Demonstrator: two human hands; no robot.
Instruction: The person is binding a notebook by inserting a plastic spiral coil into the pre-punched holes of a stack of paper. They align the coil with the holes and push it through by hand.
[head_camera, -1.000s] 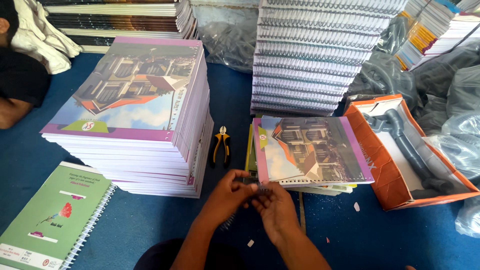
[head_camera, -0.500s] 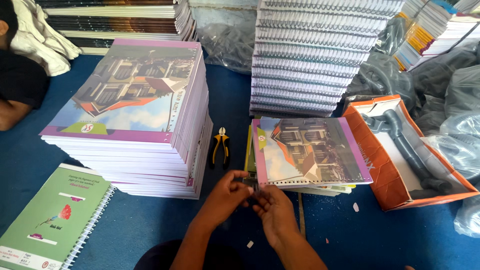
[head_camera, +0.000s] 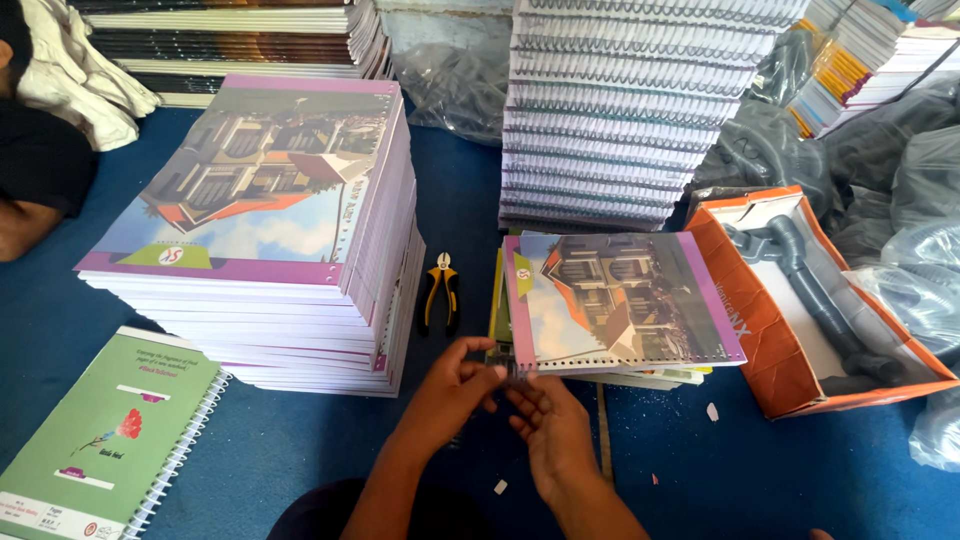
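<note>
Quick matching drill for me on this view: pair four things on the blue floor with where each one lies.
Things:
1. yellow-and-black pliers
2. green spiral-bound notebook
3. orange cardboard box
4. purple-edged notebook with a house picture

Places:
A. bottom left corner of the view
B. right of the small notebook pile
C. between the tall stack and the small pile
D. top of the small pile, near edge at both hands

Pairs: 1-C, 2-A, 3-B, 4-D
</note>
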